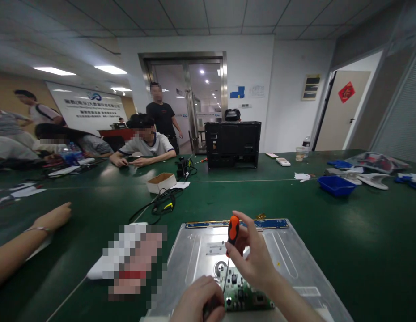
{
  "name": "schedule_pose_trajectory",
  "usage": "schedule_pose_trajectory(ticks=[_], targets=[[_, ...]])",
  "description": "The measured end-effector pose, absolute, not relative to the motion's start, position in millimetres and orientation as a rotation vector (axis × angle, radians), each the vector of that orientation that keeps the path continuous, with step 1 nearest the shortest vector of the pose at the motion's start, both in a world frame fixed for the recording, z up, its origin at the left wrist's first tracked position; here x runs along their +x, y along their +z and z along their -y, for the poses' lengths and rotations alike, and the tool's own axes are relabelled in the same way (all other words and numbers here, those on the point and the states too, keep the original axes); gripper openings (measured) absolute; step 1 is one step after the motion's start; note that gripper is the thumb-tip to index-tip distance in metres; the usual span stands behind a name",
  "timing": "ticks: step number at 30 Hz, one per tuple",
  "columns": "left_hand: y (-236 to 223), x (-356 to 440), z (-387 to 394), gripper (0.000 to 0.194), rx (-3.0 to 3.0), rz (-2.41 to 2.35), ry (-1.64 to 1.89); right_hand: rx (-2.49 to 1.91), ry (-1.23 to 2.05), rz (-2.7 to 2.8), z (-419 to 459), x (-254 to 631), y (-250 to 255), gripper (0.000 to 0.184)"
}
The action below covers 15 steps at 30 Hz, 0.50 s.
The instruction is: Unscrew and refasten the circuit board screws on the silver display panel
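My right hand (253, 257) grips an orange and black screwdriver (233, 230), fingers around the handle. Its thin shaft points down at the left part of a green circuit board (241, 288). The board lies on a silvery metal panel (285, 255), which has a blue strip board (271, 223) along its far edge. My left hand (201, 299) is curled low beside the board's left edge, close to the screwdriver's tip. Its fingertips are hidden, so I cannot make out what they hold. The tip's exact contact point is also hidden.
A black-backed monitor (233, 145) stands across the green table (372, 241). A blue tray (337, 185) is at right. Left of the panel are a white device (127, 246), black cables (161, 203) and an open box (161, 182). Another person's arm (30, 241) rests at far left.
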<state>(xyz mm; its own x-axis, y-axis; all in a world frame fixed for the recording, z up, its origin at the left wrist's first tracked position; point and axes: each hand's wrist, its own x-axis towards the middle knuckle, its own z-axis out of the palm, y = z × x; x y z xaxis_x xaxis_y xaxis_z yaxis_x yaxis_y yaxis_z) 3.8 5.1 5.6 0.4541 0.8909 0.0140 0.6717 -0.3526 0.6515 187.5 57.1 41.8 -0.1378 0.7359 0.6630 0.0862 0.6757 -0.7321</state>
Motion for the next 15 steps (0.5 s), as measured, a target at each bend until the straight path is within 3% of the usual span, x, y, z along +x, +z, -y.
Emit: schedule_pose_trajectory(ticks=[15], targets=[[20,10,5,0.010,2.037,-1.379,0.535,-0.646,0.370,1.757,-44,184,36,0.062]])
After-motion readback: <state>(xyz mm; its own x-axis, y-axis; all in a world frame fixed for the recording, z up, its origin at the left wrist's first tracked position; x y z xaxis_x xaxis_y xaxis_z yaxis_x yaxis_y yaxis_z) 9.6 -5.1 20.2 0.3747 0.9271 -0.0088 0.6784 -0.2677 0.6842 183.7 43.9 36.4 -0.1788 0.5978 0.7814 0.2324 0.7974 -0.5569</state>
